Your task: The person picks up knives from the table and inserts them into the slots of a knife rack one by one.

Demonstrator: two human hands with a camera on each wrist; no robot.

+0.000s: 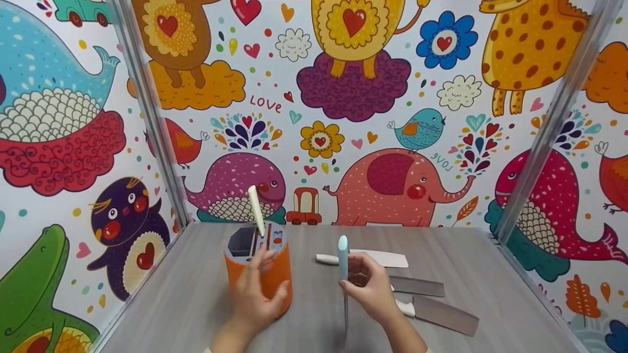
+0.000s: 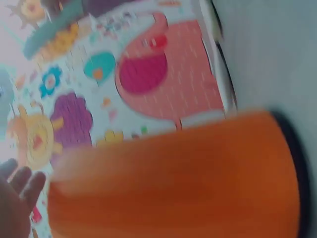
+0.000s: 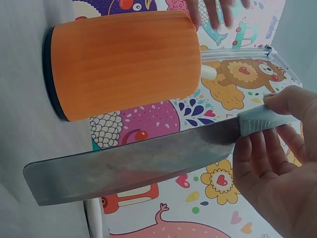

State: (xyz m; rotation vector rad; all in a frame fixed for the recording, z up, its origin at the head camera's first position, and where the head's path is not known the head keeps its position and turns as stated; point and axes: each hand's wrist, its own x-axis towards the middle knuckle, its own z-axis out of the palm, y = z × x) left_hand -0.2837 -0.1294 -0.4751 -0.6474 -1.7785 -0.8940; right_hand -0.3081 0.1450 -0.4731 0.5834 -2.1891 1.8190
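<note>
An orange knife block [image 1: 283, 267] with a grey slotted top stands upright on the table. From one of its slots rises a knife with a cream handle [image 1: 256, 210], leaning slightly. My left hand [image 1: 257, 296] is at the near side of the block, fingers loosely extended by the rim and holding nothing; whether they touch it I cannot tell. To the right of the block, my right hand [image 1: 369, 284] grips a kitchen knife by its pale blue handle [image 1: 343, 255]. Its broad metal blade [image 3: 133, 161] points down, apart from the block.
Right of the held knife, several items lie flat: a white-handled knife with a pale blade [image 1: 385, 258], a knife with a grey blade [image 1: 418, 286] and a cleaver [image 1: 445, 315]. Cartoon-printed wall panels [image 1: 314, 162] with metal corner posts enclose the table [image 1: 186, 294].
</note>
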